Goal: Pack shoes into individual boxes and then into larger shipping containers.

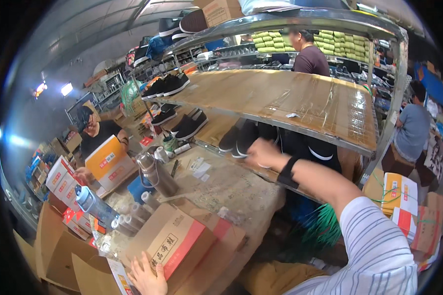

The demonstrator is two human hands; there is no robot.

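My left hand point(147, 276) lies with its fingers spread on the near edge of a brown and red cardboard box point(179, 241), which sits on the table. A white box edge with orange marks point(118, 273) shows beside that hand. My right hand point(265, 153), a black band around its wrist, reaches to the lower shelf of a metal rack. It is at a row of dark slip-on shoes point(246, 136) with white sole edges. Its fingers are blurred and partly turned away, so whether they grip a shoe cannot be made out.
The rack's upper board point(280, 96) juts out above my right hand. A metal flask point(157, 174), a blue water bottle point(96, 201) and several plastic rolls point(133, 216) stand on the table. Across it, a person holds an orange and white box point(110, 162). Green strings point(327, 223) hang below the rack.
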